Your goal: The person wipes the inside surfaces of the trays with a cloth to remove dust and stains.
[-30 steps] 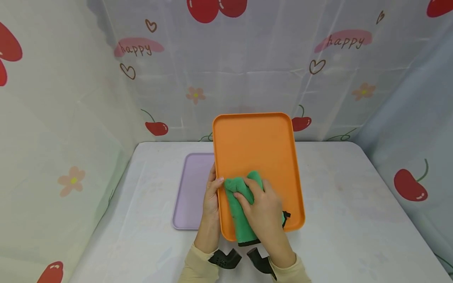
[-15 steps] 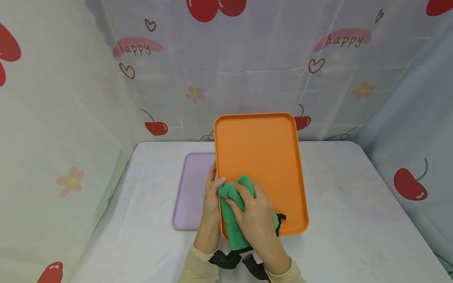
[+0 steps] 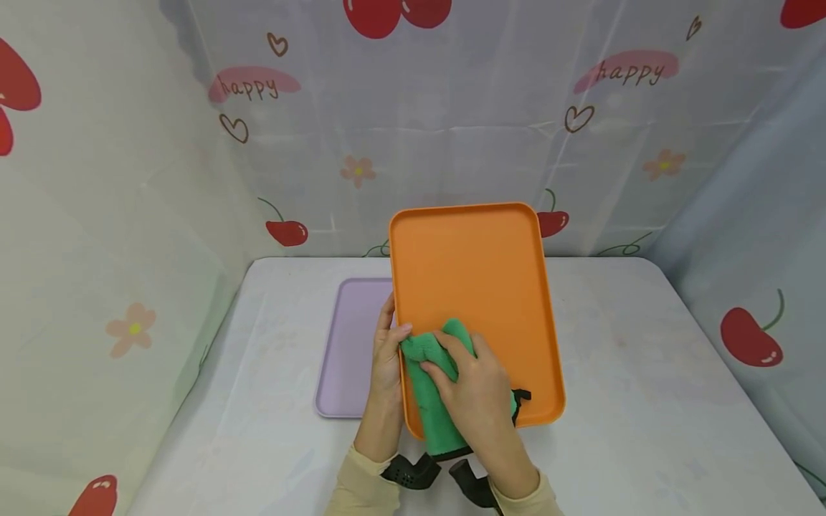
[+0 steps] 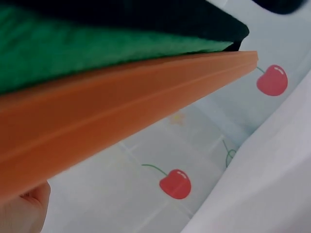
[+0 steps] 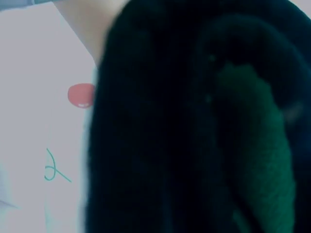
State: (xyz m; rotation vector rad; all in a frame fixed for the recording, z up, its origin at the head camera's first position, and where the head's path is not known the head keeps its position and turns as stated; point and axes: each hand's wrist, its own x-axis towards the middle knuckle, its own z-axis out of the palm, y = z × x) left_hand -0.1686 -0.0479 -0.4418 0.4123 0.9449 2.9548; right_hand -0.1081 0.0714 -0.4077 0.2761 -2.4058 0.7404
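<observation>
In the head view an orange tray (image 3: 471, 279) is held up, tilted, above the table. My left hand (image 3: 386, 365) grips its left edge, thumb over the rim and fingers behind. My right hand (image 3: 479, 390) pinches a folded green cloth (image 3: 434, 401) with dark edging against the tray's lower part. From the left wrist, the tray's orange side (image 4: 121, 104) runs across the picture, the green cloth (image 4: 97, 51) lies along its top, and part of my left hand (image 4: 24, 213) shows beneath. The cloth's dark edge (image 5: 146, 126) fills most of the right wrist view.
A light purple tray (image 3: 345, 351) lies on the white table (image 3: 619, 373), partly hidden behind the orange tray and left hand. Curtains with cherries, hearts and flowers (image 3: 464, 100) hang at the back and both sides. Black wrist mounts (image 3: 413, 473) sit close together near the sleeves.
The right hand with the cloth slides down and left on the orange tray, then slightly back right. The orange tray shifts a little to the right. The left hand keeps its grip.
</observation>
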